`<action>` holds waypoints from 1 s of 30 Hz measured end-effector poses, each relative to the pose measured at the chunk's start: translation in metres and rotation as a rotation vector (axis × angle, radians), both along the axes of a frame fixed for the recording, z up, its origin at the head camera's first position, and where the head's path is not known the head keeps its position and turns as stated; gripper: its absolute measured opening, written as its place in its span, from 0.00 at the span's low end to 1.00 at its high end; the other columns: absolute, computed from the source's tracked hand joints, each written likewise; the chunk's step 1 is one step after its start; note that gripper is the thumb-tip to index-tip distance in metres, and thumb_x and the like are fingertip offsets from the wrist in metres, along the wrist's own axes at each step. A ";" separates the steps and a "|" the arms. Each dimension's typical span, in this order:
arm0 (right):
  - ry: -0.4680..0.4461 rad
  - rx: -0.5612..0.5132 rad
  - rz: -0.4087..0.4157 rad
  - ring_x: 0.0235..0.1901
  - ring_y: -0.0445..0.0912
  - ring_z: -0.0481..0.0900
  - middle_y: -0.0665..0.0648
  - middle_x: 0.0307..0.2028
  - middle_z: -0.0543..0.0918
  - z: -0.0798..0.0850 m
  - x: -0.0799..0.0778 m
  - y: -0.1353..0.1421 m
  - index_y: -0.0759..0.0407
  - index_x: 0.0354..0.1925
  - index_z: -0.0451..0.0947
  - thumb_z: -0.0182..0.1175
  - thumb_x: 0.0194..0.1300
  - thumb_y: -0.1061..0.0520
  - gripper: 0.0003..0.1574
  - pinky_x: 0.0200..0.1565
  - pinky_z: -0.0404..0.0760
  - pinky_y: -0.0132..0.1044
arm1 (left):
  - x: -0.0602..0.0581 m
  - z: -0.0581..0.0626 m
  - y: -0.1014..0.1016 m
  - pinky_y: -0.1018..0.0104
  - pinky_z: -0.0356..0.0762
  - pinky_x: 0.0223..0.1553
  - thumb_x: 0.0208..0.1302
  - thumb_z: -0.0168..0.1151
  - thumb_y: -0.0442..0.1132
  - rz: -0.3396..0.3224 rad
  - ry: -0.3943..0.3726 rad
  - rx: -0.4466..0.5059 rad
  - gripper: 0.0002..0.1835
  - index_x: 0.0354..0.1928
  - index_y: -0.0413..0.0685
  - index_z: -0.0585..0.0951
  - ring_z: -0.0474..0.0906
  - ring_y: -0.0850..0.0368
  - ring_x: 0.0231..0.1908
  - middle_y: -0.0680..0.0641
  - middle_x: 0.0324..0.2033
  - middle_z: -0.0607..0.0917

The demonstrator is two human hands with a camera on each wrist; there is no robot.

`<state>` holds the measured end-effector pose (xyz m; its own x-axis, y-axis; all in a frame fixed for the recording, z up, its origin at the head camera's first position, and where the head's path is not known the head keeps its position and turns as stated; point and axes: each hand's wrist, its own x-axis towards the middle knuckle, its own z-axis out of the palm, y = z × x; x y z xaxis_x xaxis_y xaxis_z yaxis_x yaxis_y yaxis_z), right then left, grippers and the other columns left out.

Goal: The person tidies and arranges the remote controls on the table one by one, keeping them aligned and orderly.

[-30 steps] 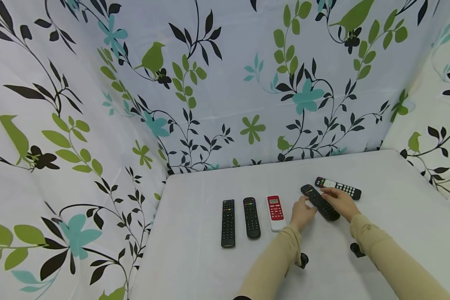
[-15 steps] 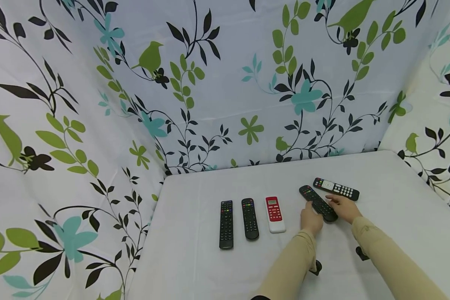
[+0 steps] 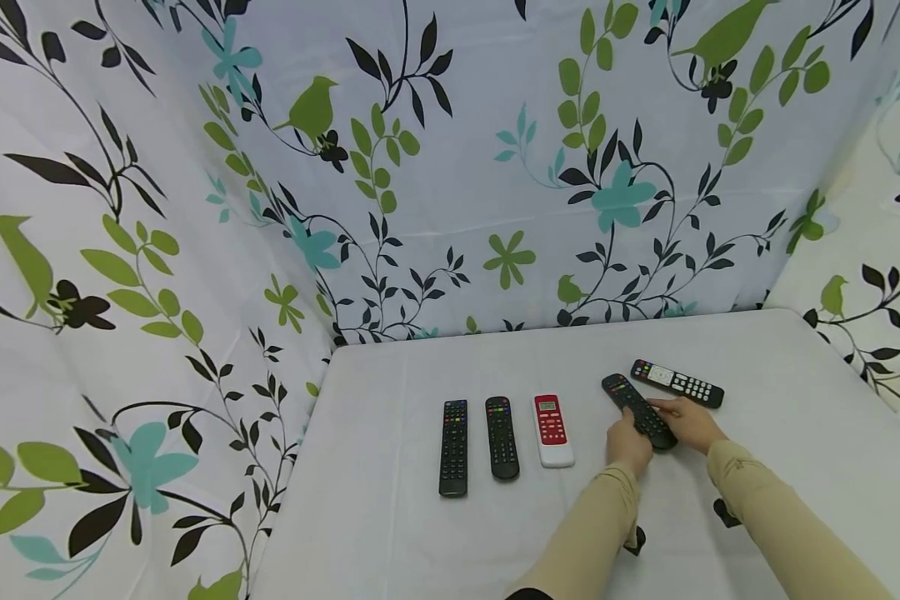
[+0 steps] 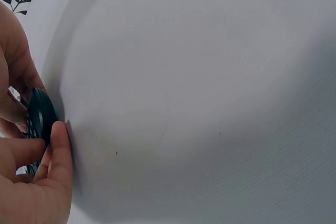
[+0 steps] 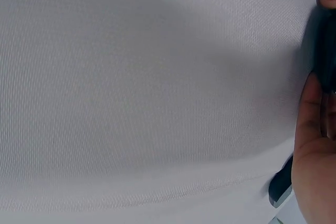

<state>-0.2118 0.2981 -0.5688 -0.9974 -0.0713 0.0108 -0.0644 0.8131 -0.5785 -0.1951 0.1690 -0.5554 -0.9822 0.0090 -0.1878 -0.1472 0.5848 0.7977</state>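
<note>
A black remote control (image 3: pixel 640 411) lies slantwise on the white table between both hands, its buttons facing up. From the near left, my left hand (image 3: pixel 630 443) grips its edge; in the left wrist view, the left thumb and fingers (image 4: pixel 61 153) pinch the dark remote's rounded end. My right hand (image 3: pixel 690 425) holds the opposite edge, its thumb over the buttons. At the right wrist view's border, the right fingers (image 5: pixel 310 103) meet the remote's dark side (image 5: pixel 325 51), partly cut off. Just beyond lies another black remote with white buttons (image 3: pixel 677 383).
Left of the hands, a red and white remote (image 3: pixel 552 429), a rounded black remote (image 3: pixel 502 437) and a long black remote (image 3: pixel 454 448) lie side by side. Leaf-patterned cloth (image 3: pixel 435 192) hangs behind the table (image 3: pixel 390 417) and along its sides.
My left hand has moved right and taken hold of the black remote's near edge. My right hand has slid down along its other edge. The remote itself lies almost where it was.
</note>
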 end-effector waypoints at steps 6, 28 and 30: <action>-0.031 -0.009 0.007 0.36 0.55 0.74 0.72 0.44 0.76 0.001 0.000 -0.005 0.64 0.52 0.71 0.46 0.60 0.63 0.20 0.39 0.72 0.50 | -0.003 -0.004 -0.005 0.71 0.75 0.41 0.49 0.59 0.32 0.007 0.030 -0.005 0.26 0.54 0.43 0.72 0.79 0.58 0.42 0.44 0.44 0.81; -0.131 -0.099 -0.004 0.47 0.63 0.71 0.73 0.51 0.71 0.000 0.013 -0.016 0.62 0.54 0.69 0.46 0.61 0.58 0.22 0.44 0.70 0.52 | 0.007 -0.012 -0.026 0.72 0.68 0.16 0.43 0.55 0.25 0.051 0.013 0.176 0.29 0.53 0.46 0.74 0.73 0.59 0.12 0.46 0.34 0.85; -0.131 -0.104 -0.004 0.48 0.65 0.70 0.74 0.52 0.70 0.001 0.014 -0.018 0.62 0.54 0.69 0.46 0.61 0.58 0.22 0.45 0.69 0.54 | 0.009 -0.009 -0.027 0.70 0.74 0.25 0.44 0.55 0.26 0.041 0.028 0.132 0.28 0.52 0.46 0.74 0.80 0.56 0.24 0.46 0.40 0.84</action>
